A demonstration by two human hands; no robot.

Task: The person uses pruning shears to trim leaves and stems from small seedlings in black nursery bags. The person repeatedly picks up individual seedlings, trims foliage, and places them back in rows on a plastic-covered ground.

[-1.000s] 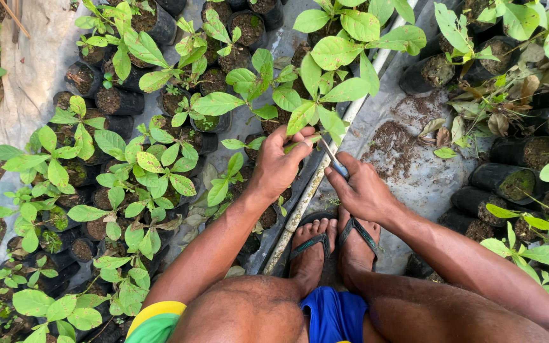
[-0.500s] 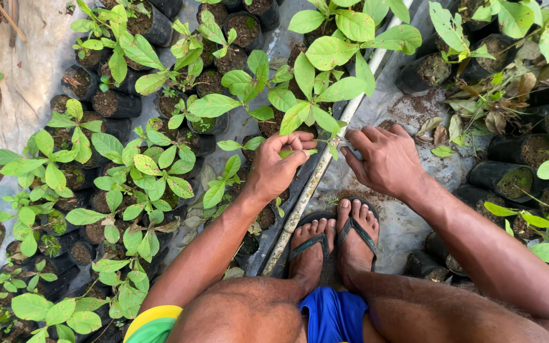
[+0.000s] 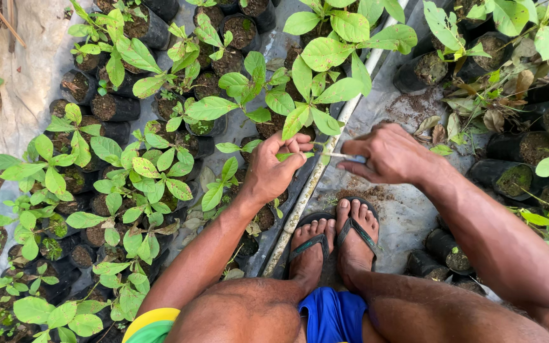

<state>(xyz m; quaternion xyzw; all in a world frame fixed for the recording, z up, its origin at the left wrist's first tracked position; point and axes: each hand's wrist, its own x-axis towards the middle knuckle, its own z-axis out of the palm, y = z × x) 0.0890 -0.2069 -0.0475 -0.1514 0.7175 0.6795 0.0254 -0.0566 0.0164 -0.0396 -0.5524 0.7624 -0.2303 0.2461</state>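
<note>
L hand (image 3: 274, 166) is curled almost shut, thumb and fingertips pinching the thin stem of a seedling (image 3: 316, 95) just below its lowest leaves. Wrist bends up a bit; forearm runs from near-left up toward centre, crossing over the pots. R hand (image 3: 386, 152) is closed into a loose fist w/ knuckles up, gripping a small blade (image 3: 344, 156). Only a short pale tip shows past the fingers, pointing left toward the pinched stem. Blade tip sits just beside the L fingertips; can't tell if it touches the stem. R forearm comes in from near-right, angled up-left.

The seedling stands at centre, slightly far of both hands, w/ broad bright green leaves spreading above them; its pot is hidden by leaves and the L hand.

A pale pipe (image 3: 325, 165) runs diagonally from near-centre to far-right, passing between the two hands and beside the L foot (image 3: 309, 244). Both feet in flip-flops rest on a grey ground sheet (image 3: 408, 216), R foot (image 3: 357, 232) just right of the L one. Rows of black grow bags (image 3: 112, 108) w/ young plants fill the left side; more bags lie at right, some tipped on their sides.
</note>
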